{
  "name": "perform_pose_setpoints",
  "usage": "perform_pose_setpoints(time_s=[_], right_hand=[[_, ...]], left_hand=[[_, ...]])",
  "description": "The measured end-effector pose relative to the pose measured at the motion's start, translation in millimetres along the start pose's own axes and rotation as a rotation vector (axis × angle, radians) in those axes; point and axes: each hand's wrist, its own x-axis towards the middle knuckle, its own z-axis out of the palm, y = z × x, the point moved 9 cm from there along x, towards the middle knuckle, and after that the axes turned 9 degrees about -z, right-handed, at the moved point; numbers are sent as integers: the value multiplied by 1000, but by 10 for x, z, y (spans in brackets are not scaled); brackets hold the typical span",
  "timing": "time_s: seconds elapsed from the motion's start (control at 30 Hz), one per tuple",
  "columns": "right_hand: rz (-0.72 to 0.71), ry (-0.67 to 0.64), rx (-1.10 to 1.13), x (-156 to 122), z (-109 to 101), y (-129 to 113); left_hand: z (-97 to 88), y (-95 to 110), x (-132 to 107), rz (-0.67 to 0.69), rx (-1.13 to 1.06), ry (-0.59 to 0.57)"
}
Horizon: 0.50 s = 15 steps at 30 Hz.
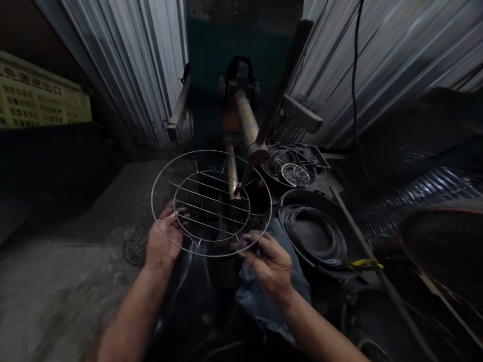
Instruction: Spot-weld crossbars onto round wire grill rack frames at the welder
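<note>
you have two hands (165, 241) (269, 264), one held wire rack (211, 212), one wire coil (338, 246) in one black tub (312, 235), one yellow crate (45, 100).

A round, double-ringed, crossbarred wire rack (210, 210) is held between the left hand (166, 236) and right hand (270, 260).

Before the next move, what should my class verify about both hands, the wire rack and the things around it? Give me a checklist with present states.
1. Right hand has its grip on the near right of the round wire rack: ok.
2. Left hand is at the rack's left side: ok.
3. Left fingers closed firmly on wire: cannot tell, blurred.
4. Rack apart from the lower metal rod: cannot tell.
5. Wire coil lies inside the black tub: ok.
</note>
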Motion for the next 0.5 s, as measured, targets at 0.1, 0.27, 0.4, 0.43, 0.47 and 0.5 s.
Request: perform_pose_setpoints(time_s=[0.1,0.27,0.4,0.43,0.47,0.5], right_hand=[[9,-11,46,26,113,-57],[-45,62,-83,-8,23,-96],[-78,125,-162,-82,-88,-114],[-72,138,-164,-93,-114,-110],[-65,147,-163,-100,-140,-103],[-58,151,-160,-103,-165,-94]], left_hand=[[263,-459,185,-259,-13,-98],[880,-693,114,-381,-136,-423],[1007,-667,69,-365,-180,-447],[1001,-667,63,-362,-179,-431],[990,-670,53,-363,-179,-416],[981,-678,38,-371,-178,-405]])
